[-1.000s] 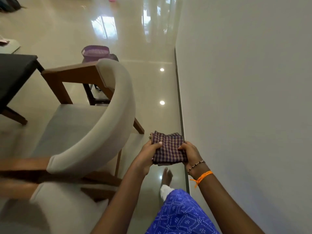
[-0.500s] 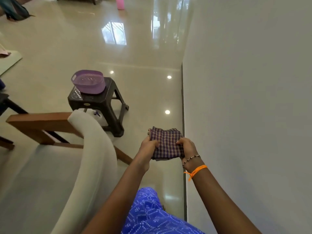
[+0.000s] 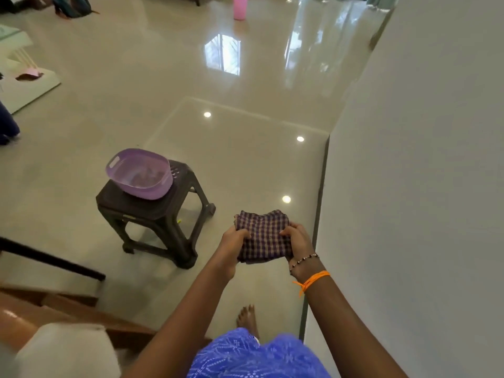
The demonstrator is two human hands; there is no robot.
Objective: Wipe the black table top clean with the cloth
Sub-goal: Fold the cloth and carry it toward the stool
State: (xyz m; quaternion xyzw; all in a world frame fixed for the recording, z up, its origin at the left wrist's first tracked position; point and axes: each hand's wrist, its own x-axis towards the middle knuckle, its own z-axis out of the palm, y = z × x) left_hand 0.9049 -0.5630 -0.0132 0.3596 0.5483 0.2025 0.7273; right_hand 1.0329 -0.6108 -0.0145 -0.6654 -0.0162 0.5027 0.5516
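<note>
In the head view, a folded purple checked cloth point(image 3: 263, 236) is gripped by both hands in front of the body, above the glossy tiled floor point(image 3: 163, 85). The left hand point(image 3: 235, 242) is closed on the cloth's left edge and the right hand point(image 3: 297, 241) on its right edge, so the cloth's longer side is stretched roughly left to right between them. Neither hand is free.

The black table top itself cannot be made out. Only a dark slanting bar point(image 3: 51, 260), possibly a table leg, is seen at the left edge, so the surface to be wiped is judged to lie to the left of the hands, the left hand being nearer. A dark plastic stool point(image 3: 155, 214) carrying a purple basin point(image 3: 140, 173) stands ahead and to the left, well apart from the cloth. The basin's contents are blurred. A pale wall point(image 3: 409, 186) fills the right side. A cushioned chair point(image 3: 62, 347) is cut off at the lower left.
</note>
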